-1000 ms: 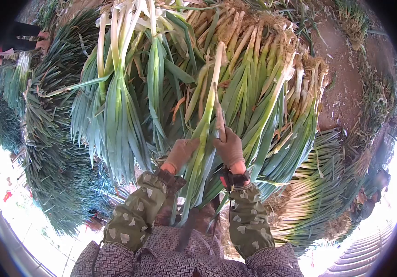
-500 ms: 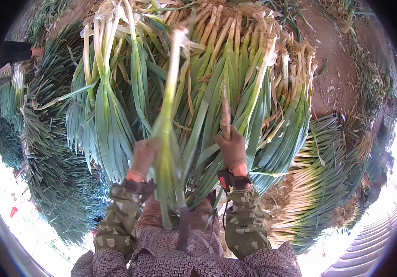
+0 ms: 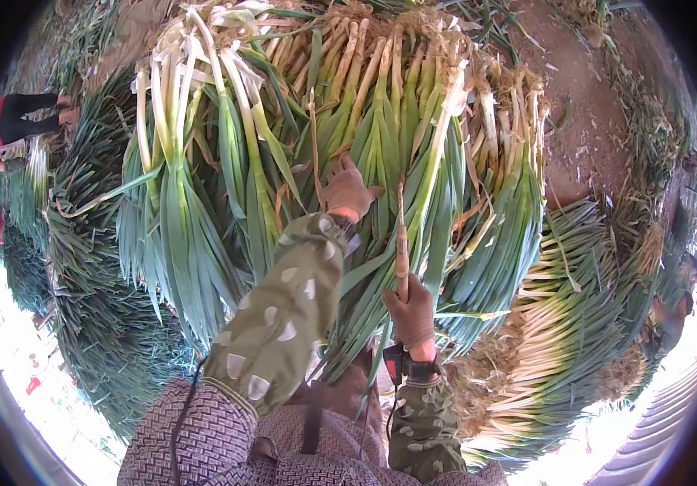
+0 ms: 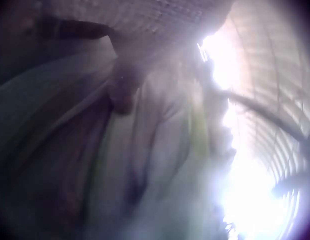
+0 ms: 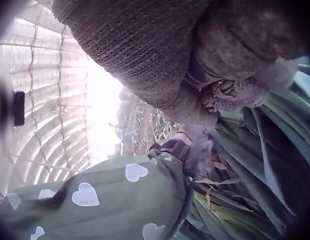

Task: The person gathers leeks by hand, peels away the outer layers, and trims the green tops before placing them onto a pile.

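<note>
The left hand (image 3: 348, 193) is reaching over the green onions (image 3: 377, 146), thumb spread and fingers mostly extended; the right hand (image 3: 412, 312) is gripping a slender tool (image 3: 402, 255) upright.

Bg: curved, ribbed translucent wall (image 5: 42, 95); v. bright light (image 5: 104, 107) beside wall; brown dirt floor (image 3: 587, 105) w/ scattered debris (image 3: 648, 121), apart from wall.

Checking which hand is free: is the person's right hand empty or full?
Full: the right hand grips a slim tool that juts from the fist.
</note>
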The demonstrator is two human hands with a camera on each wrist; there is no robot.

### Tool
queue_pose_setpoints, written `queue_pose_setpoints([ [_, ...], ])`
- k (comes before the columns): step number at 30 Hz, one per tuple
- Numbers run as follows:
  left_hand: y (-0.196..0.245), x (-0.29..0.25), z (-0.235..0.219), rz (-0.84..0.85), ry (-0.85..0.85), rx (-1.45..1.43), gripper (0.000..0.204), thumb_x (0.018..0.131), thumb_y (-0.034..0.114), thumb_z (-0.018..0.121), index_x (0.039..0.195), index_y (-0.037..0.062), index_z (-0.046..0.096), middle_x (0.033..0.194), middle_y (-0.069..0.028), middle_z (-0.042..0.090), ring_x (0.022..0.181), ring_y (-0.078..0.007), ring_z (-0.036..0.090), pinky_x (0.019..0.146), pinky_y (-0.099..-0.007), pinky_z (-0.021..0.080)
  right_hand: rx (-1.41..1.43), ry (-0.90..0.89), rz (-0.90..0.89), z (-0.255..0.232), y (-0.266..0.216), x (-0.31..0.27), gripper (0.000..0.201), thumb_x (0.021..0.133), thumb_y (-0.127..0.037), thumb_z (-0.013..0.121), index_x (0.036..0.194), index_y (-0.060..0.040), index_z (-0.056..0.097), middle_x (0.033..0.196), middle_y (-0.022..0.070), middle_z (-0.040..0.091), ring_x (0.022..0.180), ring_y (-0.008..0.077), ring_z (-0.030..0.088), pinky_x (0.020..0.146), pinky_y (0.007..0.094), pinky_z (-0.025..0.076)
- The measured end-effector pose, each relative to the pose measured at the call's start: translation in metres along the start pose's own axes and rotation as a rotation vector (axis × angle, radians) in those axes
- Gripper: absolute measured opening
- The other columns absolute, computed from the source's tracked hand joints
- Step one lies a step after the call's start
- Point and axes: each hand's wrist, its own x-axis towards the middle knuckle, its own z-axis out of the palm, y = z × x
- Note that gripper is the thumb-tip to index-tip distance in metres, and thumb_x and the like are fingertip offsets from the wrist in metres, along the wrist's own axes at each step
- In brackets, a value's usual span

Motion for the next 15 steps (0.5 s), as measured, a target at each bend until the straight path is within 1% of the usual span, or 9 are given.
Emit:
queue_pose_setpoints([
  [1,0.004,0.006,0.005,-0.063,-0.019,0.017,0.094,0.070,0.032,0.087,0.142,-0.0041,0.039,0.136,-0.0279,0.054,0.127,-0.0423,0.053,0.106,-0.0435,0.046,0.016,-0.001,-0.006,0.001,0.004,-0.002,0.033,0.082,-0.015,0.070,0.110,0.0000,0.063,0.077,0.0137,0.064,0.068,0.0236,0.062,0.068,0.0365,0.052],
  [2,-0.002,0.014,0.004,-0.042,-0.056,-0.103,0.093,0.069,0.026,0.087,0.141,-0.0046,0.037,0.129,-0.0294,0.059,0.121,-0.0429,0.058,0.103,-0.0445,0.048,0.023,-0.009,0.008,0.000,0.010,-0.006,0.033,0.082,-0.015,0.070,0.111,-0.0002,0.063,0.077,0.0137,0.064,0.068,0.0237,0.062,0.068,0.0367,0.052],
  [4,-0.018,0.022,-0.003,-0.093,-0.184,-0.112,0.087,0.070,0.024,0.084,0.138,-0.0056,0.038,0.119,-0.0295,0.063,0.113,-0.0438,0.062,0.098,-0.0461,0.050,0.052,-0.011,0.007,0.000,0.013,-0.004,0.034,0.082,-0.015,0.070,0.112,-0.0007,0.063,0.078,0.0137,0.064,0.068,0.0237,0.062,0.069,0.0372,0.052],
  [5,-0.027,0.025,-0.008,-0.117,-0.244,-0.118,0.084,0.071,0.023,0.082,0.137,-0.0061,0.039,0.114,-0.0296,0.066,0.108,-0.0442,0.064,0.096,-0.0468,0.051,0.062,-0.014,0.004,-0.001,0.010,-0.006,0.032,0.082,-0.014,0.070,0.110,0.0009,0.063,0.078,0.0110,0.062,0.069,0.0199,0.059,0.068,0.0351,0.051],
  [6,-0.051,0.027,0.008,-0.048,-0.143,-0.091,0.076,0.073,0.021,0.078,0.133,-0.0059,0.041,0.100,-0.0297,0.068,0.096,-0.0463,0.067,0.089,-0.0488,0.053,0.068,-0.016,0.001,-0.004,0.003,-0.008,0.031,0.082,-0.014,0.070,0.108,0.0024,0.063,0.077,0.0083,0.060,0.070,0.0161,0.056,0.067,0.0330,0.049],
  [7,-0.050,0.016,-0.010,-0.035,-0.160,-0.114,0.073,0.073,0.020,0.075,0.132,-0.0054,0.040,0.099,-0.0298,0.067,0.095,-0.0472,0.066,0.088,-0.0503,0.053,0.073,-0.017,-0.002,-0.007,-0.002,-0.009,0.030,0.082,-0.013,0.070,0.106,0.0040,0.063,0.077,0.0057,0.058,0.072,0.0124,0.052,0.067,0.0309,0.048],
  [11,-0.069,-0.079,-0.054,-0.020,-0.245,-0.273,0.061,0.074,0.018,0.070,0.124,-0.0024,0.042,0.094,-0.0314,0.065,0.091,-0.0511,0.063,0.080,-0.0553,0.051,0.000,-0.104,-0.031,-0.008,-0.027,-0.038,0.037,0.083,-0.014,0.068,0.114,0.0030,0.062,0.081,0.0151,0.065,0.073,0.0179,0.063,0.070,0.0347,0.052],
  [12,-0.080,-0.109,-0.054,0.003,-0.229,-0.281,0.060,0.074,0.019,0.070,0.123,-0.0018,0.042,0.092,-0.0310,0.065,0.090,-0.0510,0.063,0.079,-0.0550,0.052,-0.026,-0.156,-0.063,-0.009,-0.031,-0.047,0.041,0.083,-0.016,0.067,0.120,0.0017,0.061,0.085,0.0211,0.068,0.076,0.0241,0.069,0.072,0.0365,0.054],
  [15,-0.098,-0.191,-0.057,-0.016,-0.233,-0.292,0.056,0.075,0.021,0.071,0.120,-0.0004,0.044,0.090,-0.0288,0.064,0.089,-0.0503,0.063,0.078,-0.0534,0.052,-0.114,-0.198,0.016,-0.001,-0.021,-0.073,0.041,0.083,-0.017,0.067,0.120,0.0000,0.062,0.085,0.0228,0.068,0.079,0.0324,0.071,0.072,0.0379,0.054],
])
